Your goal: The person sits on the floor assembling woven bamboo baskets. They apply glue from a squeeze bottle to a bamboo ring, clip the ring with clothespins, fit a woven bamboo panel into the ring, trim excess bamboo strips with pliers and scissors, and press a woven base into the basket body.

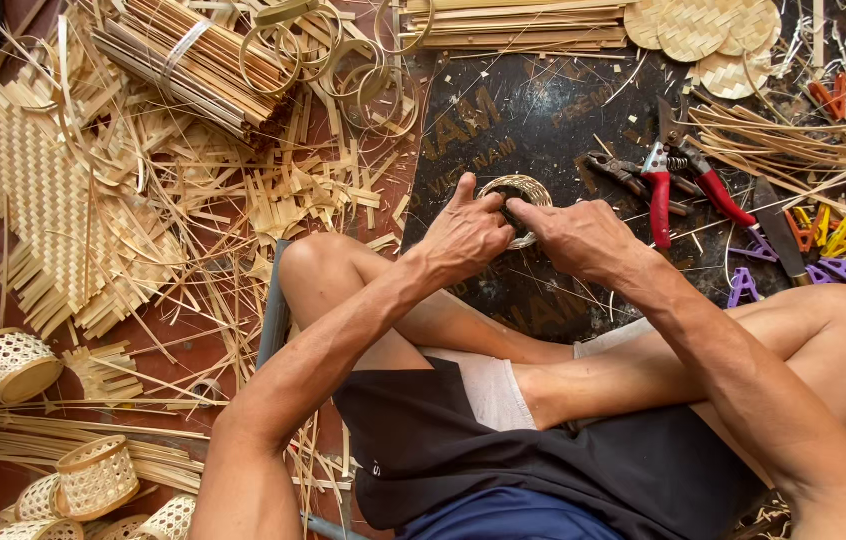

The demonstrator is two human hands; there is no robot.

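Over the dark mat on the floor, the left hand and right hand pinch a small woven bamboo basket by its rim; it looks light, springy and easily crushed.

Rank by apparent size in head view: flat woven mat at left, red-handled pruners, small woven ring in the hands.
1. Flat woven mat, clearly largest.
2. Red-handled pruners.
3. Small woven ring, partly hidden by the left hand and right hand.

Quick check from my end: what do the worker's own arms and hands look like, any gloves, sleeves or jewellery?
Both arms are bare from shoulder to fingertip: no sleeves show. The left hand and right hand wear no gloves, and no rings, watch or wristbands are visible. Forearms are lean and sinewy.
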